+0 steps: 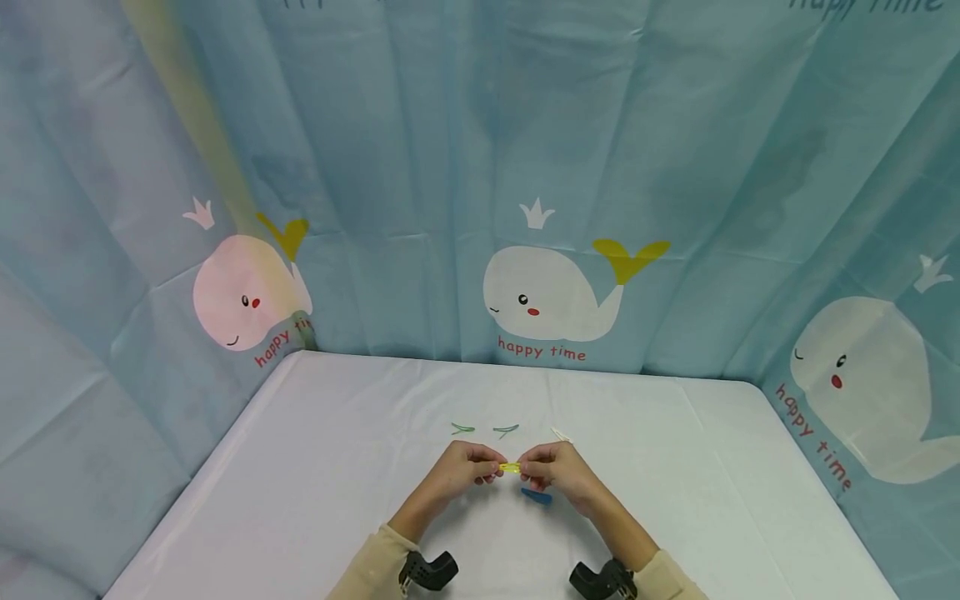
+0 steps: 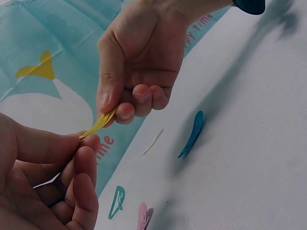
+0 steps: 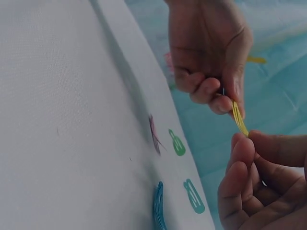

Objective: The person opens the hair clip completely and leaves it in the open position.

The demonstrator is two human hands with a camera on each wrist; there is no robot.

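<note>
Fingers of the left hand (image 1: 461,467) and the right hand (image 1: 557,468), seen from the head, are clamped on a yellow snap hair clip (image 1: 510,467), one end pinched by each hand, so that it bridges them above the white desk (image 1: 675,492). Near it lies a blue hair clip (image 1: 536,497). Beyond the hands are a green hair clip (image 1: 467,429) and a teal hair clip (image 1: 507,429), both with splayed prongs, and a pale hair clip (image 1: 560,434) just behind the right hand. Creased light-blue fabric (image 1: 420,167) printed with whales (image 1: 555,292) hangs behind.

From the left wrist, the yellow snap hair clip is slim, ridged and gently bowed. The blue hair clip is likewise arched; the teal one forms a slotted, elongated loop, and a pink hair clip (image 2: 142,216) is cut off by the lower edge.

From the right wrist, the desk's matte surface shows a fine weave. The green and teal hair clips have rounded ends and open slots; the pink one's slender prongs spread apart.
</note>
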